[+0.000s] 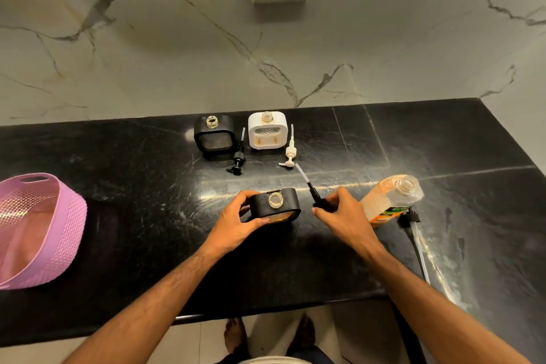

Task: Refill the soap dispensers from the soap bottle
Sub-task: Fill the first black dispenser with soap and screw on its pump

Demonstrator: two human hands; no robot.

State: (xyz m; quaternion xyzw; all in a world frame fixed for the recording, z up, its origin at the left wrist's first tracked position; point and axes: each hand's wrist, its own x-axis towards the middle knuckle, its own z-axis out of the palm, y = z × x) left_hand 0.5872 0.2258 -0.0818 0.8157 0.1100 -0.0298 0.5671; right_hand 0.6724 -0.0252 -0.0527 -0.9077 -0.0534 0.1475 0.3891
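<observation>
- Head view: the left hand (pixel 236 223) grips the near dispenser (pixel 275 206) to steady it, its neck open.
- The right hand (pixel 339 213) pinches a black pump (pixel 313 192), tube pointing far-left, probably for refitting.
- The soap bottle (pixel 391 199) stands uncapped at right, ready for pouring.
- Count: three dispensers, two far; three pumps off; one pink basket (pixel 38 227) at left.

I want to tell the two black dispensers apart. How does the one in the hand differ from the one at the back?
The near black dispenser is gripped by the left hand; the far black dispenser stands untouched beside the white dispenser. The near one's window shows amber liquid; the far one's looks nearly empty. The near one's pump is in the right hand; the far one's black pump lies on the counter. Both necks are open.
</observation>
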